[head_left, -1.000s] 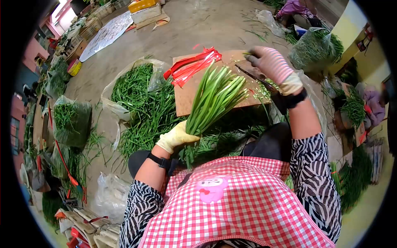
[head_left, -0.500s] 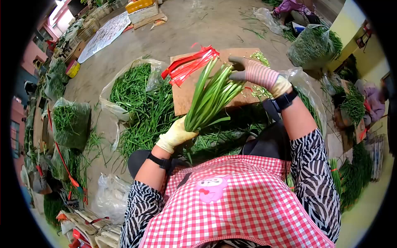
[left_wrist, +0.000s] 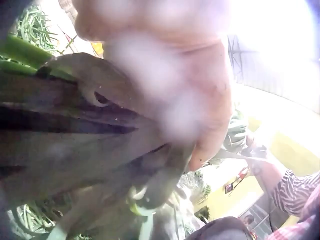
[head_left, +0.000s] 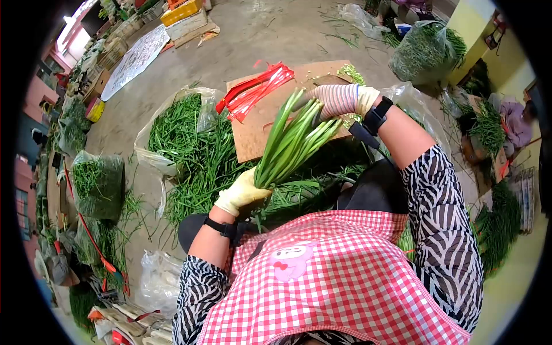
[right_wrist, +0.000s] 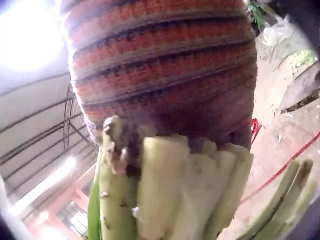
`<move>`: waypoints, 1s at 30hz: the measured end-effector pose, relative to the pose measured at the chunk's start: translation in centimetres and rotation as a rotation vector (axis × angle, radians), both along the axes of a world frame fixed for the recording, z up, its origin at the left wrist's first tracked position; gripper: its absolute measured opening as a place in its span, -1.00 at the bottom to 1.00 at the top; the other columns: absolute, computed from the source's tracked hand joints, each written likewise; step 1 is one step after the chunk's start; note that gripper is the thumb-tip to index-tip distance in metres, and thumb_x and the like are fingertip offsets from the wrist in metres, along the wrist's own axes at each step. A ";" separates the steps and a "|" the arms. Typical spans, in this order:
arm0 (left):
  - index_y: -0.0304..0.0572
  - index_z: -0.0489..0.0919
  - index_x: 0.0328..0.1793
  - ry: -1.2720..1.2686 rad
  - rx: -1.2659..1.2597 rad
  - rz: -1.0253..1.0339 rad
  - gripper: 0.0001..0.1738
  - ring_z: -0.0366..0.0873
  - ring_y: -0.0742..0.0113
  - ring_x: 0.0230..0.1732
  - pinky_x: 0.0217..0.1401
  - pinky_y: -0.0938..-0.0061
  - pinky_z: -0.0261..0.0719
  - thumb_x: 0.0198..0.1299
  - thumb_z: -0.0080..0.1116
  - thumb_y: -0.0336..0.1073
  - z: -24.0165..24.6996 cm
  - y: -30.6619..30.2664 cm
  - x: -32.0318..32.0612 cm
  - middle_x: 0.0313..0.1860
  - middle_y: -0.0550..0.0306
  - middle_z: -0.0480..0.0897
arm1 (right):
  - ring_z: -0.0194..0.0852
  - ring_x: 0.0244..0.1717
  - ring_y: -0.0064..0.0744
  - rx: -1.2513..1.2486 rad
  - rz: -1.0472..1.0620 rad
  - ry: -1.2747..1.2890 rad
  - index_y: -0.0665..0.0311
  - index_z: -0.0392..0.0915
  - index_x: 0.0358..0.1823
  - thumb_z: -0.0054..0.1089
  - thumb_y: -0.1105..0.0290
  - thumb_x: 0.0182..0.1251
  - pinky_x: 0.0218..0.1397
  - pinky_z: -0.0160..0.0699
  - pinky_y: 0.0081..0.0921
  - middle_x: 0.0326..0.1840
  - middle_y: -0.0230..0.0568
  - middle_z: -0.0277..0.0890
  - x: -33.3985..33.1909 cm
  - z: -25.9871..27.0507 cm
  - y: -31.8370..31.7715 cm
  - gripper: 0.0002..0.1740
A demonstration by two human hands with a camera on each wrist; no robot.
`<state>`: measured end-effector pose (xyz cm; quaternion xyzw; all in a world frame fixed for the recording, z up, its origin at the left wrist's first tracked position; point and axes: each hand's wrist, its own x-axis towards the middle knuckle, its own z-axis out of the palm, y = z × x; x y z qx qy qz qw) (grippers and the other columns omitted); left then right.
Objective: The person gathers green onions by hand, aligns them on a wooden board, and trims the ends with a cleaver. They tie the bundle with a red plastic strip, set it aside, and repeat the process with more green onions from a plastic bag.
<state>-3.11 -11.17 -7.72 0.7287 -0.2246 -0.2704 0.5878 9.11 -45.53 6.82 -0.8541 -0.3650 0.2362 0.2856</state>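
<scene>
In the head view my left hand [head_left: 244, 191], in a pale yellow glove, grips a bunch of garlic chives [head_left: 293, 144] near its lower part. The bunch tilts up and right, pale stalk ends at the top. My right hand [head_left: 339, 99], in a striped glove with dark fingertips, holds several stalks near those ends, fingers on both sides of them. The right wrist view shows cut stalk ends [right_wrist: 162, 185] right against the striped glove [right_wrist: 160, 65]. Blurred leaves [left_wrist: 75, 145] fill much of the left wrist view, under the glove.
A wooden board [head_left: 247, 141] lies in front, with red plastic strips [head_left: 259, 92] and pale trimmings [head_left: 351, 73] on it. An open plastic bag of loose chives [head_left: 184, 129] stands left of the board. More filled bags [head_left: 428, 53] stand farther off. Another person [head_left: 517, 123] sits at right.
My right hand has come left from the board's right side to the stalk ends, and its fingers have closed around some. The left hand keeps its grip on the bunch.
</scene>
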 end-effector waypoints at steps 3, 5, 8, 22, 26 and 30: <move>-0.27 0.54 0.42 -0.013 0.009 -0.035 -0.32 0.59 0.49 0.12 0.30 0.48 0.56 0.11 0.47 -0.44 0.1 0.2 0.2 0.16 0.18 0.73 | 0.72 0.06 -0.24 -0.010 -0.073 0.036 0.11 0.58 0.42 0.43 0.37 0.16 0.20 0.63 -0.31 0.08 -0.09 0.77 -0.8 0.7 0.0 -0.30; -0.27 0.54 0.42 0.073 -0.040 -0.040 -0.31 0.59 0.48 0.12 0.30 0.47 0.56 0.11 0.47 -0.44 0.3 -0.1 0.1 0.16 0.20 0.72 | 0.73 0.02 -0.23 -0.058 -0.102 -0.039 0.06 0.60 0.41 0.45 0.31 0.16 0.18 0.63 -0.31 0.05 -0.07 0.78 -1.4 1.8 -0.2 -0.31; -0.26 0.53 0.44 0.009 0.031 -0.071 -0.30 0.57 0.46 0.15 0.30 0.45 0.56 0.11 0.46 -0.47 0.9 0.0 0.3 0.19 0.23 0.70 | 0.73 -0.01 -0.22 -0.018 -0.178 -0.071 0.04 0.62 0.37 0.45 0.25 0.17 0.16 0.64 -0.30 0.02 -0.05 0.79 -2.3 2.5 -0.7 -0.34; -0.25 0.61 0.33 0.355 -0.212 0.008 -0.34 0.60 0.40 -0.02 0.13 0.42 0.57 0.04 0.52 -0.31 1.5 0.5 -0.8 0.03 0.23 0.72 | 0.71 0.11 -0.32 0.788 -0.800 0.022 0.40 0.67 0.17 0.38 0.44 0.43 0.29 0.75 -0.38 0.12 -0.10 0.70 -0.2 4.6 -11.6 -0.66; -0.23 0.66 0.19 0.321 -0.286 0.148 -0.49 0.61 0.42 -0.06 0.09 0.44 0.55 0.07 0.46 -0.32 1.9 1.6 -0.3 -0.08 0.24 0.73 | 0.70 0.00 -0.40 1.031 -1.072 0.025 0.22 0.60 0.30 0.34 0.40 0.49 0.04 0.77 -0.38 0.09 -0.29 0.71 -2.8 5.0 -16.3 -0.61; -0.24 0.66 0.17 0.257 -0.340 0.226 -0.52 0.62 0.40 -0.09 0.04 0.46 0.56 0.10 0.46 -0.31 1.7 2.3 0.7 -0.08 0.25 0.71 | 0.71 0.00 -0.38 0.562 -0.853 0.120 0.40 0.65 0.20 0.37 0.32 0.38 0.19 0.68 -0.45 -0.02 -0.17 0.71 -6.9 1.2 -13.4 -0.57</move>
